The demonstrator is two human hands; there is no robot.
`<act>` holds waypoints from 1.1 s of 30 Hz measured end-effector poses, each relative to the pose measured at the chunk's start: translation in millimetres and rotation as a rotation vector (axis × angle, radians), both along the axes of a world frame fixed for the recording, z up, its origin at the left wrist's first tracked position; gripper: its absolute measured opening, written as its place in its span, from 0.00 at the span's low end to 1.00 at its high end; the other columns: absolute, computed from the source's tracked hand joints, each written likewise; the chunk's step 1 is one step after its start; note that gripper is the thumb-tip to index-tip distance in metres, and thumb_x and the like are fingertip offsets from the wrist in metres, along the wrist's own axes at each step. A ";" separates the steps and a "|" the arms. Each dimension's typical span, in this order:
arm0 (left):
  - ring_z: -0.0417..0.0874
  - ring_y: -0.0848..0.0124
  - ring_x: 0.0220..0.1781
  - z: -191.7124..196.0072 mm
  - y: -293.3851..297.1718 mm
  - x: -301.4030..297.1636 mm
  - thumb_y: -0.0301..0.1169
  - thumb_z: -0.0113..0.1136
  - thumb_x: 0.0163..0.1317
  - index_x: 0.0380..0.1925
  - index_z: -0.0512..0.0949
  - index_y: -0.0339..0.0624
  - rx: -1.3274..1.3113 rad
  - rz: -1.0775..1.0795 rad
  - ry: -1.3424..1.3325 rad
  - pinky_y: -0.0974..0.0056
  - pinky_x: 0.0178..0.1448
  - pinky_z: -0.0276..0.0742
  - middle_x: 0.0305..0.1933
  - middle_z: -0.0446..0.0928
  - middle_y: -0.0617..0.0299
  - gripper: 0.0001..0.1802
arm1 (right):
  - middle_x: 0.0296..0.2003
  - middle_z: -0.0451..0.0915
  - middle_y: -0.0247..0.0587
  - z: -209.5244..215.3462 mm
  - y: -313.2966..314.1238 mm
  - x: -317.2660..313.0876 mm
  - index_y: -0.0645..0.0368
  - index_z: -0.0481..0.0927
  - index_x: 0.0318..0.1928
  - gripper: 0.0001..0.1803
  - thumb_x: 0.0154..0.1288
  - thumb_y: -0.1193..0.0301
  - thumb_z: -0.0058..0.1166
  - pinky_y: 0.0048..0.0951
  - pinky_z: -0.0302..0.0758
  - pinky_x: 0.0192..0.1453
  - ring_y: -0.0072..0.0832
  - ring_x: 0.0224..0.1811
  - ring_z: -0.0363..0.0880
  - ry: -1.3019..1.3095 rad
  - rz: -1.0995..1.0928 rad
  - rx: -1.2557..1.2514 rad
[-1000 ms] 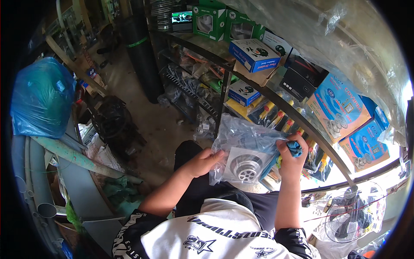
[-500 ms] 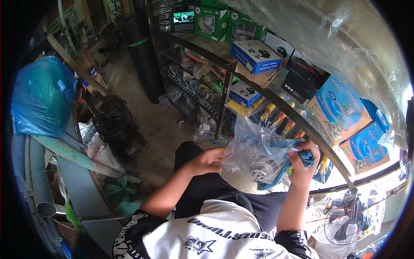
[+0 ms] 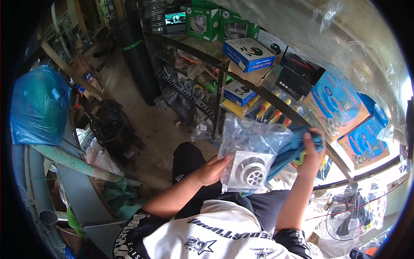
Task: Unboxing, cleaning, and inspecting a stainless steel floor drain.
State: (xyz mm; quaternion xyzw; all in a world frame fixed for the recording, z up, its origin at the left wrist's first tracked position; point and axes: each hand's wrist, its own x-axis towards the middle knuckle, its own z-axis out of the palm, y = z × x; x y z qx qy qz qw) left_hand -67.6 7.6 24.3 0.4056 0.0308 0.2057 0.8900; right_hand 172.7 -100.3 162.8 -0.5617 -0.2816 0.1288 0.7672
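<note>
A person's left hand (image 3: 212,169) grips the left edge of a clear plastic bag (image 3: 250,149) holding a square white floor drain (image 3: 251,172), just above their lap. Their right hand (image 3: 311,149) clutches a blue cloth (image 3: 290,151) against the bag's right side, near a cluttered metal shelf (image 3: 224,71).

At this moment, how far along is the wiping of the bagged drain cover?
Done: can't tell. In hand: left hand holds the clear bag with the square white floor drain cover; right hand presses a blue cloth against it. Left: putting it down; shelf stands ahead.
</note>
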 end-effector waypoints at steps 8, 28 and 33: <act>0.72 0.63 0.67 -1.8 8.2 -2.6 0.54 0.40 0.74 0.68 0.62 0.40 -0.296 0.016 -0.102 0.52 0.70 0.67 0.66 0.70 0.55 0.34 | 0.61 0.70 0.58 -65.3 -58.8 -16.3 0.63 0.61 0.68 0.46 0.67 0.35 0.39 0.51 0.64 0.70 0.50 0.63 0.71 -0.306 0.274 -0.429; 0.76 0.78 0.51 27.8 -18.2 15.5 0.44 0.39 0.78 0.57 0.73 0.38 0.038 0.177 0.089 0.68 0.58 0.71 0.50 0.78 0.63 0.24 | 0.61 0.72 0.58 -48.1 20.1 -68.2 0.57 0.80 0.53 0.31 0.47 0.59 0.66 0.52 0.63 0.67 0.60 0.63 0.67 -1.211 0.107 -0.261; 0.75 0.74 0.58 56.0 -29.1 24.4 0.45 0.39 0.77 0.60 0.70 0.36 0.027 0.232 0.002 0.65 0.62 0.70 0.57 0.76 0.59 0.25 | 0.62 0.71 0.60 -61.9 28.9 -70.8 0.63 0.78 0.52 0.30 0.46 0.67 0.67 0.50 0.63 0.69 0.59 0.67 0.66 -0.885 -0.116 -0.050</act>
